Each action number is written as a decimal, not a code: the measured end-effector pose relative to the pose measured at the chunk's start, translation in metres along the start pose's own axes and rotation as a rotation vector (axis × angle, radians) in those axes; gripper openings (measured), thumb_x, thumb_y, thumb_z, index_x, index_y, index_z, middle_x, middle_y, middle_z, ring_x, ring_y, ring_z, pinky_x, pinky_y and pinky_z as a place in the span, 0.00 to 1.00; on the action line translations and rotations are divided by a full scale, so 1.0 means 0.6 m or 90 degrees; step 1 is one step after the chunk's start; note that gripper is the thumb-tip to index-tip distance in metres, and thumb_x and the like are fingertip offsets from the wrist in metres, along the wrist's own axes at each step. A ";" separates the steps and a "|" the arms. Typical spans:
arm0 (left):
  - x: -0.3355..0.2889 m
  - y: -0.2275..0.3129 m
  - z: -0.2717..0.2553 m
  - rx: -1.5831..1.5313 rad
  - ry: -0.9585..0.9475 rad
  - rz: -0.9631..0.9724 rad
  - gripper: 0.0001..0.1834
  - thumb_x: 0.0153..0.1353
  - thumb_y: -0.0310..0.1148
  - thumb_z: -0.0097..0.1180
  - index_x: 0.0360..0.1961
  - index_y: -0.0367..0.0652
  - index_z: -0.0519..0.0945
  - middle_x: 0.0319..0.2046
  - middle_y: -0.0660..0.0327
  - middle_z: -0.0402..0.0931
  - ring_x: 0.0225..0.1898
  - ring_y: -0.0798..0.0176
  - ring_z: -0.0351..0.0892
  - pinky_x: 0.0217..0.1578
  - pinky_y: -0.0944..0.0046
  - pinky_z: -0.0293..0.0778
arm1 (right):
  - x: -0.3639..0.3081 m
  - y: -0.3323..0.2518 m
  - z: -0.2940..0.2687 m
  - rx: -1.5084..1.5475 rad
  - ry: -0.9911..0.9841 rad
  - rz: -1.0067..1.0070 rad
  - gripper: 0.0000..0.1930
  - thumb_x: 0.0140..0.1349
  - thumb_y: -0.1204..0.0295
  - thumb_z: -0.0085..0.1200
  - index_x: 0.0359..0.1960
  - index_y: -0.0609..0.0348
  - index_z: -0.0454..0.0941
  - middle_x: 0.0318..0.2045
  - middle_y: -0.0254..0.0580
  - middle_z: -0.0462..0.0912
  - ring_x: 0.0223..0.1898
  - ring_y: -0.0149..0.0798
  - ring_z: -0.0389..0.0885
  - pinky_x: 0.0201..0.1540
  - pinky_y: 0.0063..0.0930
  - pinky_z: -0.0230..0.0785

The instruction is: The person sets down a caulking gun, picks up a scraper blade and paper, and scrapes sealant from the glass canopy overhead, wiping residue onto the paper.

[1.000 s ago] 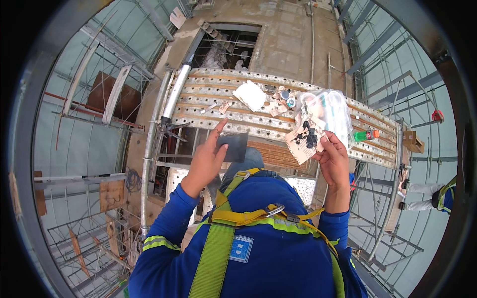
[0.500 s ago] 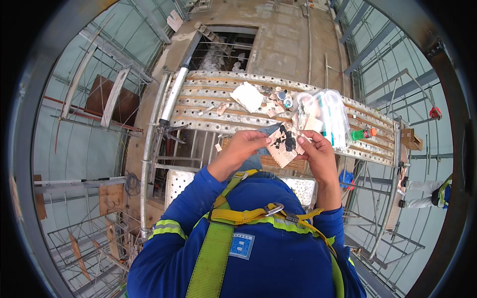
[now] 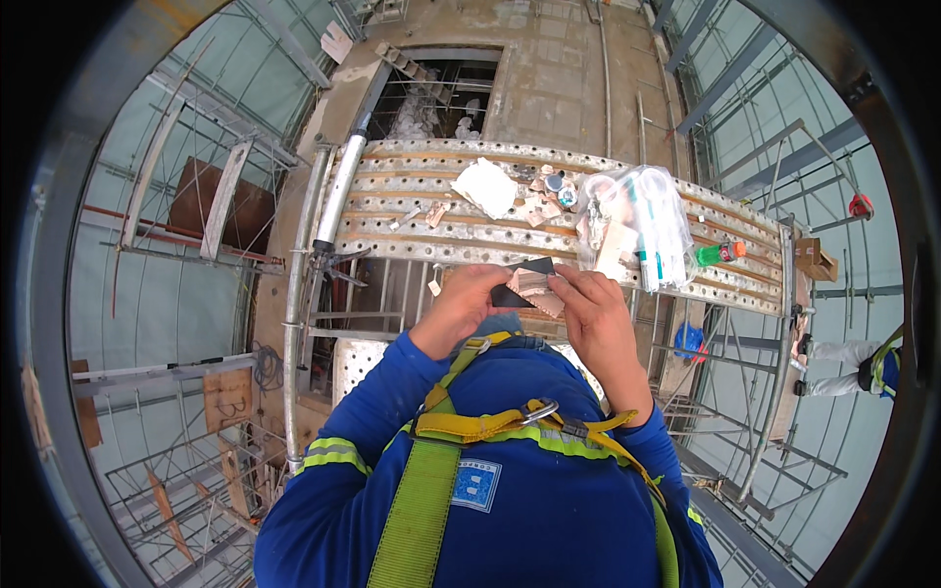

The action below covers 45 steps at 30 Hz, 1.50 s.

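Above the near edge of the perforated metal planks [image 3: 392, 186], both my hands hold a small folded sheet of sandpaper [image 3: 534, 287], dark on one face and pinkish with print on the other. My left hand [image 3: 457, 312] pinches its left side, where a dark part shows by the thumb. With fingers closed, my right hand [image 3: 596, 316] grips the right side; its fingertips lie over the sheet's top right. Just beyond are a clear plastic bag [image 3: 669, 220] holding white and teal items, a white crumpled sheet [image 3: 485, 188] and torn pinkish scraps [image 3: 537, 209].
A small round container [image 3: 556, 183] sits among the scraps. At the right lies a green bottle with a red label [image 3: 720, 254]. A metal pole [image 3: 343, 186] crosses the planks' left end. Beyond is a floor opening [image 3: 441, 93]; another person [image 3: 853, 365] is far right.
The sandpaper, spread out with black patches on its pinkish face before, is now folded and turned, showing dark parts. My right hand has moved left, closer to my left hand.
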<state>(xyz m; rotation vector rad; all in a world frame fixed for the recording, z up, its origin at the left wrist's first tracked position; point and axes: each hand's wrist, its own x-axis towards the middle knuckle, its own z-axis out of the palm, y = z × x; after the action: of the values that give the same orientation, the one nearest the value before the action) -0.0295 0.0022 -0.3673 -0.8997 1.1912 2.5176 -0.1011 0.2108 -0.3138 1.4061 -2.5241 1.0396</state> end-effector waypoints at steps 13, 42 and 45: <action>-0.008 -0.015 0.004 0.069 0.038 0.212 0.11 0.60 0.26 0.65 0.42 0.35 0.80 0.31 0.62 0.81 0.31 0.74 0.78 0.32 0.76 0.73 | -0.027 -0.006 0.036 0.273 0.115 0.244 0.29 0.57 0.73 0.63 0.62 0.61 0.69 0.54 0.45 0.76 0.51 0.40 0.75 0.53 0.35 0.67; -0.008 0.014 0.018 0.533 0.110 0.428 0.10 0.62 0.30 0.61 0.39 0.33 0.84 0.31 0.63 0.78 0.33 0.73 0.77 0.35 0.71 0.71 | 0.009 0.024 0.066 0.078 0.029 0.135 0.20 0.52 0.75 0.67 0.49 0.58 0.80 0.40 0.47 0.72 0.41 0.47 0.74 0.43 0.36 0.70; -0.009 0.008 0.025 0.564 0.111 0.390 0.10 0.62 0.30 0.61 0.41 0.34 0.84 0.33 0.61 0.79 0.33 0.72 0.77 0.34 0.71 0.71 | 0.006 0.040 0.092 0.096 0.048 0.132 0.13 0.51 0.76 0.65 0.39 0.60 0.81 0.33 0.45 0.74 0.38 0.51 0.75 0.42 0.39 0.68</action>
<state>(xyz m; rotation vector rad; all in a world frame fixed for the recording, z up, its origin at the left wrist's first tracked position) -0.0338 0.0109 -0.3538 -0.5545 2.6319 1.8534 -0.1077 0.1843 -0.3674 1.1291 -2.6277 1.3153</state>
